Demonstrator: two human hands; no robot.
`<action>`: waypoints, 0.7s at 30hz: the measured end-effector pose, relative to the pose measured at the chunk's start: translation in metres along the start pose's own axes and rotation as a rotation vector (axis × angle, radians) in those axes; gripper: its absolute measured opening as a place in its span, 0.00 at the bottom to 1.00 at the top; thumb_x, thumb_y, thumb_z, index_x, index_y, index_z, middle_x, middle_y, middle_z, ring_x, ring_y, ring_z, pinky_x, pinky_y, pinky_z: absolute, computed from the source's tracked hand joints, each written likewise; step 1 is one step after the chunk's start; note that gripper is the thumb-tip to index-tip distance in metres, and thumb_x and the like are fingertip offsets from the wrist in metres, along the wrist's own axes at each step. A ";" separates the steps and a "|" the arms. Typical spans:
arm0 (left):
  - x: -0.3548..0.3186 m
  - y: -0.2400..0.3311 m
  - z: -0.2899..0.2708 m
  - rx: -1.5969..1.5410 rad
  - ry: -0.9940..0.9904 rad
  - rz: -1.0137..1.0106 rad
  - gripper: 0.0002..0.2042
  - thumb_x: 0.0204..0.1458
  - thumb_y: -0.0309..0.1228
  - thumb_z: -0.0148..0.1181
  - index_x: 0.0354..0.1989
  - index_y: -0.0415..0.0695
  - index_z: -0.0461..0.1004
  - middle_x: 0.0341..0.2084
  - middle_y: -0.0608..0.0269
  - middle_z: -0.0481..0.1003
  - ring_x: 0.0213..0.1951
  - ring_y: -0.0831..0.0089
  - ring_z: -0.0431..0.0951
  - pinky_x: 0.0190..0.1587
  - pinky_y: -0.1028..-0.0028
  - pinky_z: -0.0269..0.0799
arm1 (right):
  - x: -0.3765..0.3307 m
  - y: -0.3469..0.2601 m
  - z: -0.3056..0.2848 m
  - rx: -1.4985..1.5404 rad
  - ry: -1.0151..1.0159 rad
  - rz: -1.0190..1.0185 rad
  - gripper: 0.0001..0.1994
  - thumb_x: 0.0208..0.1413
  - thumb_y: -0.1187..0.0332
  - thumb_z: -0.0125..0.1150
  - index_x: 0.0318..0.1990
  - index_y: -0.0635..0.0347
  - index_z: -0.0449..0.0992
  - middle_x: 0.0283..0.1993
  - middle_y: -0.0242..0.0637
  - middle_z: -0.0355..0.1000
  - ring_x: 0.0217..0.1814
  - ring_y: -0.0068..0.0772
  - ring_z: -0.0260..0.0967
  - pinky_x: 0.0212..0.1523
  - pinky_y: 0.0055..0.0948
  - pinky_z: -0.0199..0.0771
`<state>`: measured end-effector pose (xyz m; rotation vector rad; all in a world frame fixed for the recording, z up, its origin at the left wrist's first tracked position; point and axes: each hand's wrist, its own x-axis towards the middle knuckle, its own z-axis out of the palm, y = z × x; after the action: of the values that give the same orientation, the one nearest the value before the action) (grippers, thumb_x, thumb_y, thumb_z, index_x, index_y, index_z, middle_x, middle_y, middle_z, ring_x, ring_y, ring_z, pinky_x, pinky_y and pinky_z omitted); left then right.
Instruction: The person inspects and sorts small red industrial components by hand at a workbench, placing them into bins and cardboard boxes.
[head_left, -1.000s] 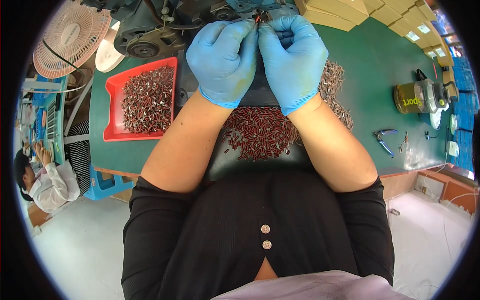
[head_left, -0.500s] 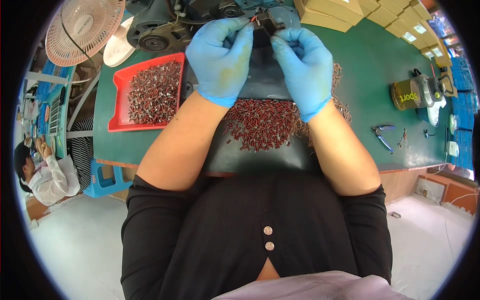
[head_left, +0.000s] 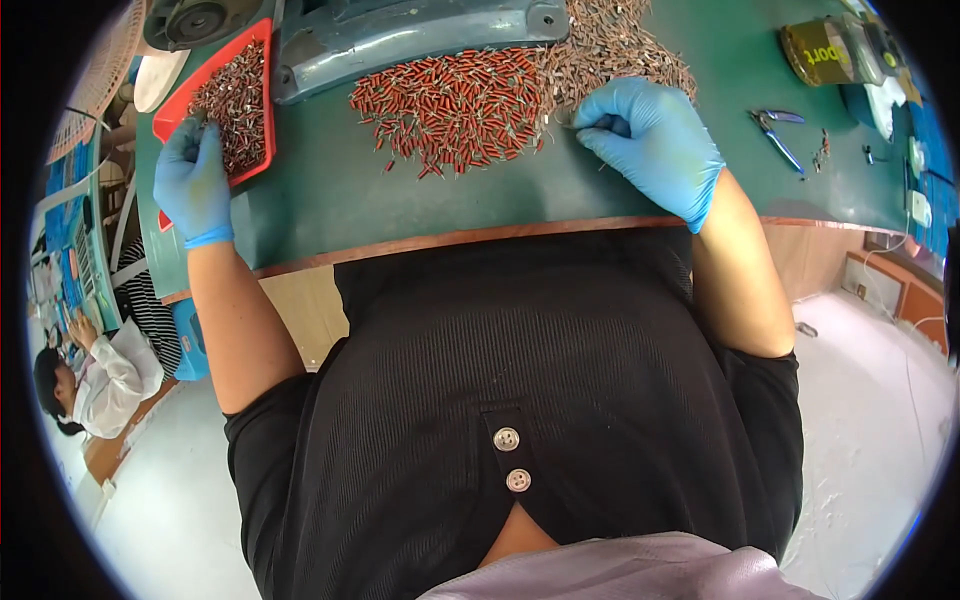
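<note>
2 gloved hands working at a green bench (head_left: 330, 200) over a pale floor.
Left hand (head_left: 192, 185), fingers curling, is touching the red tray (head_left: 165, 112); right hand (head_left: 652, 140) is pinching 1 small part beside the red-and-grey pile (head_left: 462, 100) stretching left-right; its pointing is unclear.

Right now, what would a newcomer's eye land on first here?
The blue-gloved hands: the left hand at the red tray of small parts on the left, the right hand at the edge of a heap of red parts on the green table.
</note>
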<state>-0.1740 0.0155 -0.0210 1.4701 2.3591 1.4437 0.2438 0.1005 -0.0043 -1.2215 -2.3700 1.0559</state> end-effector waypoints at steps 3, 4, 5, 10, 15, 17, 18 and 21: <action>-0.039 0.032 0.010 -0.013 -0.093 0.103 0.08 0.50 0.26 0.62 0.37 0.37 0.79 0.32 0.61 0.79 0.33 0.75 0.77 0.39 0.76 0.72 | -0.001 -0.003 0.013 -0.118 0.017 -0.099 0.08 0.45 0.76 0.63 0.35 0.60 0.78 0.31 0.39 0.73 0.29 0.33 0.73 0.34 0.28 0.74; -0.054 0.046 0.016 -0.026 -0.176 0.209 0.07 0.49 0.25 0.62 0.36 0.39 0.79 0.32 0.60 0.78 0.34 0.72 0.77 0.40 0.74 0.72 | 0.000 -0.005 0.017 -0.121 0.012 -0.112 0.08 0.45 0.76 0.63 0.35 0.60 0.78 0.31 0.39 0.73 0.29 0.33 0.73 0.34 0.28 0.74; -0.065 0.059 0.021 0.031 -0.281 0.351 0.06 0.47 0.25 0.62 0.34 0.41 0.79 0.32 0.58 0.78 0.34 0.67 0.77 0.40 0.72 0.72 | 0.002 -0.006 0.021 -0.187 0.048 -0.123 0.07 0.45 0.75 0.63 0.34 0.59 0.78 0.30 0.39 0.73 0.30 0.36 0.73 0.35 0.30 0.74; -0.094 0.095 0.046 0.032 -0.516 0.623 0.07 0.42 0.24 0.64 0.31 0.43 0.77 0.30 0.56 0.75 0.35 0.58 0.76 0.39 0.66 0.72 | 0.009 -0.017 0.028 -0.384 0.071 -0.035 0.06 0.48 0.67 0.57 0.32 0.54 0.78 0.36 0.40 0.74 0.38 0.46 0.73 0.41 0.40 0.73; -0.097 0.090 0.056 0.036 -0.475 0.626 0.07 0.40 0.25 0.65 0.30 0.44 0.77 0.30 0.59 0.74 0.34 0.58 0.75 0.36 0.65 0.72 | 0.015 -0.022 0.032 -0.488 0.040 -0.002 0.08 0.48 0.65 0.57 0.32 0.56 0.78 0.37 0.45 0.73 0.39 0.48 0.73 0.42 0.41 0.73; -0.098 0.086 0.057 0.032 -0.493 0.601 0.07 0.40 0.25 0.65 0.30 0.45 0.77 0.30 0.59 0.74 0.35 0.58 0.75 0.37 0.65 0.72 | 0.016 -0.022 0.032 -0.530 0.011 0.014 0.08 0.48 0.64 0.57 0.32 0.57 0.78 0.37 0.47 0.73 0.40 0.48 0.73 0.43 0.42 0.73; -0.098 0.085 0.057 0.028 -0.483 0.609 0.07 0.40 0.25 0.65 0.30 0.45 0.77 0.30 0.59 0.74 0.35 0.58 0.75 0.37 0.65 0.72 | 0.016 -0.022 0.031 -0.546 0.002 -0.008 0.09 0.49 0.64 0.57 0.32 0.58 0.77 0.36 0.47 0.73 0.39 0.49 0.73 0.43 0.43 0.73; -0.097 0.086 0.056 0.023 -0.471 0.620 0.07 0.41 0.25 0.65 0.31 0.45 0.78 0.30 0.59 0.74 0.35 0.58 0.75 0.37 0.65 0.72 | 0.013 -0.020 0.022 -0.477 0.024 -0.075 0.09 0.49 0.65 0.57 0.32 0.59 0.76 0.36 0.48 0.73 0.39 0.50 0.72 0.42 0.44 0.72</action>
<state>-0.0343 -0.0036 -0.0345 2.3630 1.7203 0.9593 0.2117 0.0926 -0.0064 -1.2618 -2.7153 0.4571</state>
